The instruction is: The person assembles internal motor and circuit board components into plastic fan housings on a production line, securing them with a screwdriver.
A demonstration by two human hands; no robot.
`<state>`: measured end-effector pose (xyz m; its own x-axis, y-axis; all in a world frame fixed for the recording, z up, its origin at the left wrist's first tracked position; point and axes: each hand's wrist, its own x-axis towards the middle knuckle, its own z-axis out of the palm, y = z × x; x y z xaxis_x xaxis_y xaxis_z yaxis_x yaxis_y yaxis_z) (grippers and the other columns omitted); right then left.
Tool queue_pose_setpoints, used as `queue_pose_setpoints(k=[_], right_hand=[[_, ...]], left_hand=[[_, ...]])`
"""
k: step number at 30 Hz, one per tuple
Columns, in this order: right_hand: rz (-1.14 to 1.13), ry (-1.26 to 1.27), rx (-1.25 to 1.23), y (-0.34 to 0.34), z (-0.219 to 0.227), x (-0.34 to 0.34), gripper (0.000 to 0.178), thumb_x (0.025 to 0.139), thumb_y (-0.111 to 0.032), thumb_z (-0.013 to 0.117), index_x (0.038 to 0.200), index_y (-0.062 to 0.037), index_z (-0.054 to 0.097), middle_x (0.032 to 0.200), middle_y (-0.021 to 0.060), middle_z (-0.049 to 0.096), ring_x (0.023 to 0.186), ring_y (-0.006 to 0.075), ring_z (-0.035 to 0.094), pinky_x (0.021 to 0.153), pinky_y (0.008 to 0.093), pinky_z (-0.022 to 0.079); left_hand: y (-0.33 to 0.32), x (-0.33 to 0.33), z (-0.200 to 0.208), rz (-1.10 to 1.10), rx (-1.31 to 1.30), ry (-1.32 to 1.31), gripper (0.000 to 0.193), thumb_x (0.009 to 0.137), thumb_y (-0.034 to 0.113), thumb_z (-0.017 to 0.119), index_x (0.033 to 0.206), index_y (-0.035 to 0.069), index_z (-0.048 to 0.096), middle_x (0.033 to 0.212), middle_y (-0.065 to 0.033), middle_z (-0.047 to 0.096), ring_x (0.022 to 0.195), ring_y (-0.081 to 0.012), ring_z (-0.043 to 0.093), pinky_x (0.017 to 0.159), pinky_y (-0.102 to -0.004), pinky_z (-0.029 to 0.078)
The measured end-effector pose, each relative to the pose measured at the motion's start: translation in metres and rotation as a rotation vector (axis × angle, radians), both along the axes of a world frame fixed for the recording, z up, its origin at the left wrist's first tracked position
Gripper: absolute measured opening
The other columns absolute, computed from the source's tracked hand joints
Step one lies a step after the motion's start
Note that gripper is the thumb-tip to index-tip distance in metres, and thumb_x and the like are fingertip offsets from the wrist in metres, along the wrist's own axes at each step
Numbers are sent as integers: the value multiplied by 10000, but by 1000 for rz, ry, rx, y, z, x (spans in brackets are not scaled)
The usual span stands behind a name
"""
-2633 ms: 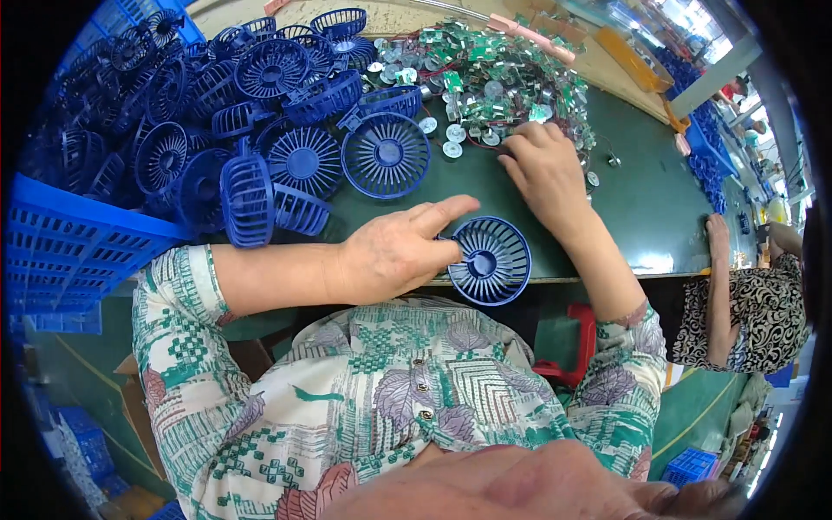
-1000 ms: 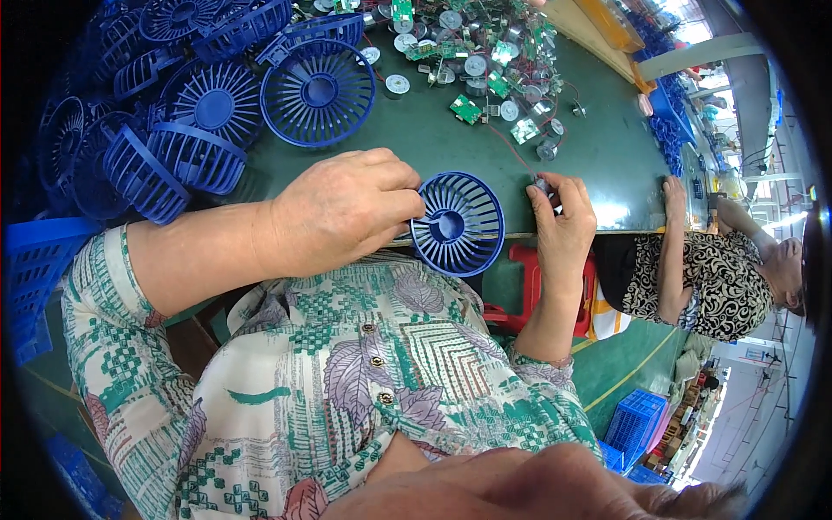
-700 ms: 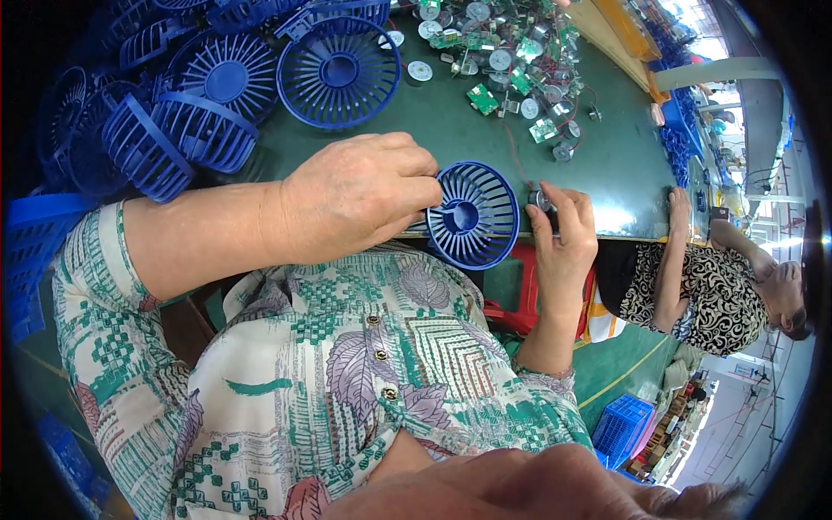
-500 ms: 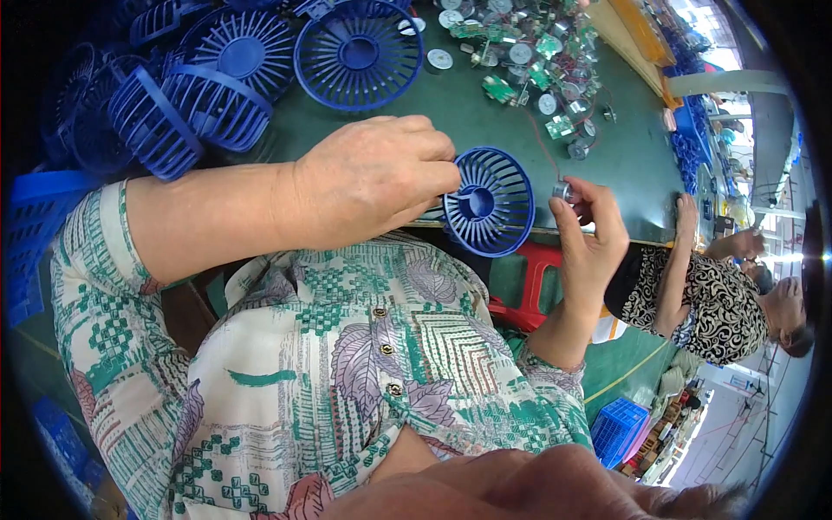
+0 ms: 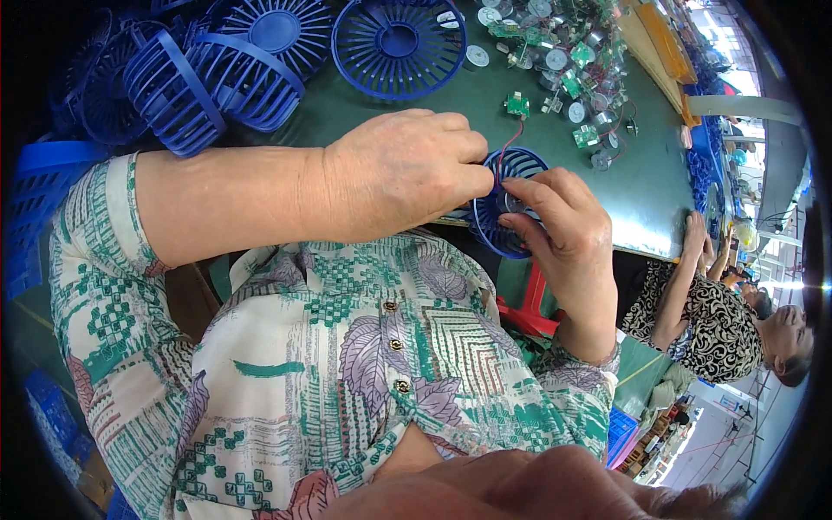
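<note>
My left hand (image 5: 416,173) grips the near-left rim of a small blue plastic fan guard (image 5: 487,227), tilted on its side at the table edge. The fingertips behind the rim are hidden. Between the thumb and fingers of my right hand (image 5: 568,225) is a small round silver motor (image 5: 513,203), held at the guard's open side over its middle. A thin red wire (image 5: 517,139) runs up from there to a small green circuit board (image 5: 517,105) on the table. Part of the guard disappears behind my right fingers.
Larger blue fan guards (image 5: 399,42) lie at the far left of the green table (image 5: 433,106). Several motors with circuit boards (image 5: 576,87) are heaped beyond my hands. A red stool (image 5: 530,314) stands below the edge. Another person (image 5: 715,334) sits at the right.
My right hand has moved left, bringing the motor from beside the guard to its open side. The trailing circuit board has come away from the heap. My left hand and the guard shifted slightly right.
</note>
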<state>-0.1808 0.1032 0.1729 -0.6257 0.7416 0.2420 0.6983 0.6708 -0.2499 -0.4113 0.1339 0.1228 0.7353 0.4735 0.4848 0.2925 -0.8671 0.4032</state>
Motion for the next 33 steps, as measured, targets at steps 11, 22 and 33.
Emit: queue_pose_setpoints(k=[11, 22, 33], right_hand=[[94, -150, 14, 8, 7, 0, 282, 724, -162, 738, 956, -76, 601, 858, 72, 566, 791, 285, 582, 664, 399, 446], [98, -186, -58, 10, 12, 0, 283, 727, -136, 732, 961, -79, 584, 896, 95, 565, 819, 310, 599, 684, 419, 470], [114, -179, -81, 10, 11, -2, 304, 747, -137, 717, 1015, -66, 592, 937, 99, 571, 854, 308, 604, 711, 417, 484]], left_hand=[[3, -1, 2, 7, 25, 26, 236, 710, 60, 684, 932, 37, 607, 979, -107, 597, 924, -296, 589, 773, -384, 506], [1, -3, 6, -10, 25, 40, 251, 714, 65, 693, 952, 40, 618, 984, -112, 603, 922, -295, 594, 762, -382, 510], [0, -5, 3, 9, 47, 13, 229, 721, 69, 690, 936, 46, 615, 970, -102, 600, 914, -291, 593, 758, -384, 509]])
